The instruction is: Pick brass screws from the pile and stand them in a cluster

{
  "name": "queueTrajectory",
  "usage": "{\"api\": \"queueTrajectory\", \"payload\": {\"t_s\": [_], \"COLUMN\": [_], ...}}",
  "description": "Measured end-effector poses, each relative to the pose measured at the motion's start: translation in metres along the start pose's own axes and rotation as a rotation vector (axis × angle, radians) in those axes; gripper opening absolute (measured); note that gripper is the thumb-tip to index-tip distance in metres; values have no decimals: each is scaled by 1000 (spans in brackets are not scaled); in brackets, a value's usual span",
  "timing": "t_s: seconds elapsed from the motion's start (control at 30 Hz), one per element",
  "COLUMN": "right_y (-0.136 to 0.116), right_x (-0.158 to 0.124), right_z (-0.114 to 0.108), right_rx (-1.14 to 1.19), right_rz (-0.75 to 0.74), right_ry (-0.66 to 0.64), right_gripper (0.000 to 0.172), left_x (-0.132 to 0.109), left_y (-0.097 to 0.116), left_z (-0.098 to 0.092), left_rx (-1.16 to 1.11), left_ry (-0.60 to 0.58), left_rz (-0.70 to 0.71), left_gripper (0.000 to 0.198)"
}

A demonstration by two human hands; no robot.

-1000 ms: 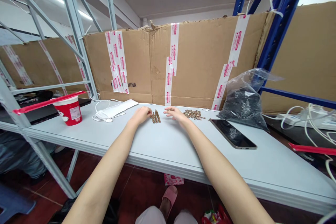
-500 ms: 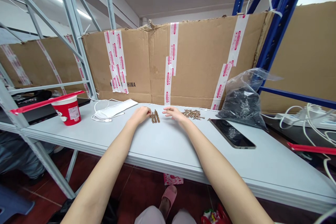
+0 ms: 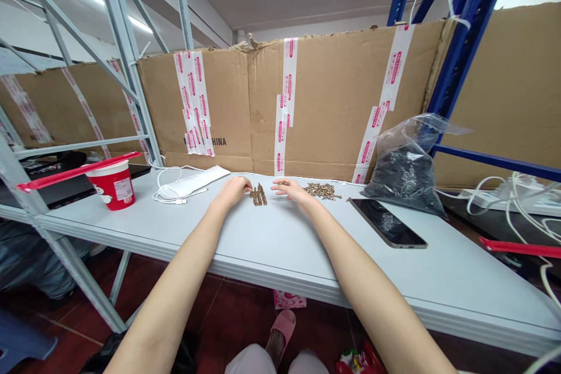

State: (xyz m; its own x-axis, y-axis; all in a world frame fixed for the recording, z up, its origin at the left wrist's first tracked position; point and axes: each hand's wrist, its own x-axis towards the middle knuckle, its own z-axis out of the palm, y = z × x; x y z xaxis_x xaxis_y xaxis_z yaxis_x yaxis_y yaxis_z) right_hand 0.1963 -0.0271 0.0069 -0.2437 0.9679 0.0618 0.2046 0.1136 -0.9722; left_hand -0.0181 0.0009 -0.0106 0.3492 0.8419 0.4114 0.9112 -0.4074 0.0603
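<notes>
Small brass-coloured metal pieces stand in short rows on the grey-white table. Just left of these rows is my left hand, its fingers closed together at the edge of the leftmost row. Whatever sits between those fingertips is hidden or too small to name. On the other side of the rows my right hand hovers low, fingers stretched out and apart, with nothing visible in them. A loose pile of similar brass-coloured pieces lies to the right of my right hand.
A black phone and a clear bag of dark material lie at right. Toward the left are a white power strip with cables and a red-and-white cup. A cardboard panel closes off the back.
My left hand has shifted very slightly at the edge of the rows. My right hand has barely moved, and the metal pieces look the same.
</notes>
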Motion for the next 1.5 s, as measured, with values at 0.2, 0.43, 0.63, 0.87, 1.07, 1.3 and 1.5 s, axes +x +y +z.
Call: {"api": "queueTrajectory", "payload": {"t_s": [0.2, 0.43, 0.63, 0.87, 1.07, 1.3, 1.5], "right_y": [2, 3, 2, 12, 26, 18, 28], "right_x": [1, 2, 0, 12, 24, 8, 13], "right_z": [-1, -2, -1, -1, -1, -16, -30], "right_rx": [-2, -3, 15, -23, -311, -837, -892], "right_rz": [4, 2, 3, -53, -87, -213, 22], "right_ry": [-11, -8, -14, 1, 96, 570, 483], "right_gripper": [27, 26, 23, 23, 18, 24, 17], "left_x": [-1, 2, 3, 2, 2, 2, 0], "left_y": [-14, -23, -18, -17, -18, -19, -16], "left_z": [1, 12, 17, 18, 21, 23, 20], "left_rx": [52, 152, 128, 152, 164, 179, 186], "left_ry": [34, 89, 63, 71, 53, 33, 125], "left_rz": [-88, -241, -262, -163, -145, -143, -128], "left_gripper": [32, 20, 16, 16, 19, 21, 22]}}
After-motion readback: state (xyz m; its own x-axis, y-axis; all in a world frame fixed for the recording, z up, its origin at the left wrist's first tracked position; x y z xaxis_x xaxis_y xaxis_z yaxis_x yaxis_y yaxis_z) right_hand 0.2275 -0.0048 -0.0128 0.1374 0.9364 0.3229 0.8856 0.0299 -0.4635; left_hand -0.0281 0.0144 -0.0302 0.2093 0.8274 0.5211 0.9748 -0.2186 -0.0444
